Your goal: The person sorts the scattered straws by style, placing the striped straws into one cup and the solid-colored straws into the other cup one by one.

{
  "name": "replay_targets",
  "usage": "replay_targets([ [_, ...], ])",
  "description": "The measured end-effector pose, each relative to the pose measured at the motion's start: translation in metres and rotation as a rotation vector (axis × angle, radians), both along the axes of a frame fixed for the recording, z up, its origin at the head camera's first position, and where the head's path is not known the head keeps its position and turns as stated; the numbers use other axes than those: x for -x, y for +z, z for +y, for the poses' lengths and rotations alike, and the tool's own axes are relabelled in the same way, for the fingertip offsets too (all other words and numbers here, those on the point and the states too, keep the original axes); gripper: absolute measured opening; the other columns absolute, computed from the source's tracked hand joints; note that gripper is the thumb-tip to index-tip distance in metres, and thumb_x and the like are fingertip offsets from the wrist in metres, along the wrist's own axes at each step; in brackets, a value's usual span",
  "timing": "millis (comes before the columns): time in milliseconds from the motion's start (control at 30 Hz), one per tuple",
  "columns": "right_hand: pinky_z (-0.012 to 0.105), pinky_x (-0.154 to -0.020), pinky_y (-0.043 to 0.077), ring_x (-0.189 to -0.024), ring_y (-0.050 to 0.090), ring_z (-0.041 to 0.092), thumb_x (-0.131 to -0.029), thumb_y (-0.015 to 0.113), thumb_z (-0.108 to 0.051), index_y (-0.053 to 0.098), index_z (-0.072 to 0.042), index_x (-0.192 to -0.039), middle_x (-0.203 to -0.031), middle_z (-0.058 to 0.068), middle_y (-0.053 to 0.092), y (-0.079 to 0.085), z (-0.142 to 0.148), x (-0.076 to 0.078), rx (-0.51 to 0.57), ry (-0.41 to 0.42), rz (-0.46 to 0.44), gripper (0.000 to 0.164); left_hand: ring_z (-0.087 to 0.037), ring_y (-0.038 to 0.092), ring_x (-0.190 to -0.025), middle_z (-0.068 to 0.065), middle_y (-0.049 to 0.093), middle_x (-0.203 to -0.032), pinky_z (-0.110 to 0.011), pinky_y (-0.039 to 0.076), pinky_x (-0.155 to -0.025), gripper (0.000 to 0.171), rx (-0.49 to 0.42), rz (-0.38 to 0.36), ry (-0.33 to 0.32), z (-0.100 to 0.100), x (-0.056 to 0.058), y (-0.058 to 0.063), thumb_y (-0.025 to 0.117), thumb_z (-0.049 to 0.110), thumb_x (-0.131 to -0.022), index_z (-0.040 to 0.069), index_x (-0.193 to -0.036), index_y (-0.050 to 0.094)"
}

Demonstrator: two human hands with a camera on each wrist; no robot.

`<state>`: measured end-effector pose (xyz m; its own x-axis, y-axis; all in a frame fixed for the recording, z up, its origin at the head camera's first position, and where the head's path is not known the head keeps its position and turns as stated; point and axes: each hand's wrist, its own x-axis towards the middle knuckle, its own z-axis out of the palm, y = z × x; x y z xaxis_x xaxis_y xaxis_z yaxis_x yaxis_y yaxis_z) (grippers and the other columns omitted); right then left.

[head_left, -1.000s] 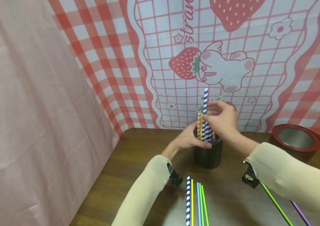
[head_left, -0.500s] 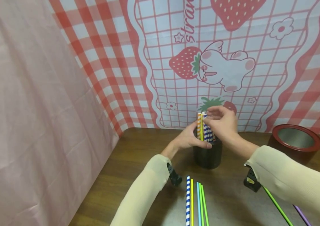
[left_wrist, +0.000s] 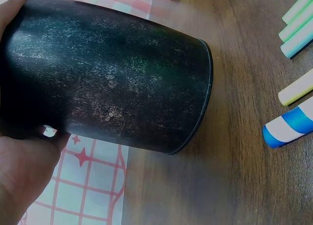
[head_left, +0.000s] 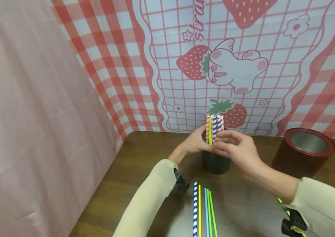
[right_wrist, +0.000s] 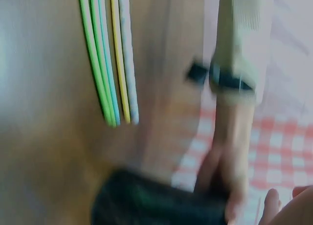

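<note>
A dark cylindrical cup (head_left: 215,164) stands upright near the back of the wooden table. My left hand (head_left: 192,144) holds it round the rim, thumb across the front; the left wrist view shows the speckled black side (left_wrist: 112,78) up close. Out of the cup rise several paper straws (head_left: 217,122), blue-and-white striped and orange-and-white striped, plus a thin yellow straw (head_left: 210,133). My right hand (head_left: 242,152) hovers just in front of the cup, fingers slightly bent and holding nothing, its fingertips overlapping the left thumb in the head view.
Nearer me lie a blue-and-white striped straw (head_left: 195,210), a yellow straw (head_left: 200,210), a light blue straw (head_left: 207,210) and green straws (head_left: 212,210). Another green straw (head_left: 279,199) is partly under my right sleeve. A dark red canister (head_left: 300,158) stands at right, before a checked cloth (head_left: 120,65).
The tall blue-and-white striped straw has gone down into the cup, level with the others. My right hand has released it and drawn down toward me. The left hand keeps its hold.
</note>
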<state>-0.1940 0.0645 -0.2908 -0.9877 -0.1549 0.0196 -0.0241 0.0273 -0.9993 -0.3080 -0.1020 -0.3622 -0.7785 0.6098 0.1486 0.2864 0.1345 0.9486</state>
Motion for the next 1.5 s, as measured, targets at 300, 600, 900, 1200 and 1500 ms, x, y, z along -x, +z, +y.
replay_targets([
  [300,0.037,-0.083,0.056,-0.088,0.066,0.014,-0.086,0.064,-0.003,0.052,0.008,-0.122,-0.098,0.006,0.068,-0.041,-0.021,-0.043,0.090,0.072,-0.316,0.039,-0.013,0.063,-0.097,-0.002,0.063,-0.111,-0.029,0.052,-0.088,0.075,-0.019,-0.035,0.022,-0.002,-0.001,0.001,0.080,-0.002,-0.072,0.013,-0.135,0.044],
  [600,0.042,-0.076,0.057,-0.081,0.065,0.020,-0.078,0.065,0.002,0.055,0.012,-0.115,-0.094,0.014,0.068,-0.087,-0.047,-0.048,-0.082,-0.004,-0.388,0.039,-0.011,0.063,-0.095,0.000,0.064,-0.108,-0.027,0.051,-0.087,0.074,-0.025,-0.022,0.025,0.004,0.000,-0.001,0.082,-0.002,-0.070,0.012,-0.133,0.047],
  [900,0.030,-0.062,0.056,-0.070,0.061,0.015,-0.067,0.072,0.002,0.061,0.007,-0.109,-0.095,0.014,0.064,-0.107,-0.066,-0.038,-0.296,-0.054,-0.327,0.043,-0.017,0.062,-0.099,-0.006,0.062,-0.112,-0.028,0.051,-0.089,0.075,-0.028,-0.056,0.008,0.003,-0.012,0.014,0.080,-0.004,-0.071,0.007,-0.136,0.043],
  [1200,0.033,-0.072,0.051,-0.081,0.061,0.017,-0.057,0.078,-0.003,0.067,0.000,-0.101,-0.088,0.004,0.069,-0.109,-0.074,-0.035,-0.550,-0.081,-0.177,0.046,-0.021,0.062,-0.100,-0.010,0.062,-0.113,-0.030,0.051,-0.089,0.073,-0.037,-0.073,0.011,0.003,-0.019,0.024,0.080,-0.005,-0.071,0.006,-0.134,0.044],
  [1500,0.039,-0.074,0.053,-0.079,0.060,0.019,-0.053,0.075,-0.001,0.067,0.001,-0.104,-0.088,0.005,0.067,-0.114,-0.075,-0.033,-0.724,0.007,0.019,0.052,-0.022,0.061,-0.103,-0.010,0.062,-0.115,-0.030,0.050,-0.091,0.074,-0.002,-0.064,0.033,0.003,-0.019,0.022,0.080,-0.001,-0.072,0.008,-0.136,0.044],
])
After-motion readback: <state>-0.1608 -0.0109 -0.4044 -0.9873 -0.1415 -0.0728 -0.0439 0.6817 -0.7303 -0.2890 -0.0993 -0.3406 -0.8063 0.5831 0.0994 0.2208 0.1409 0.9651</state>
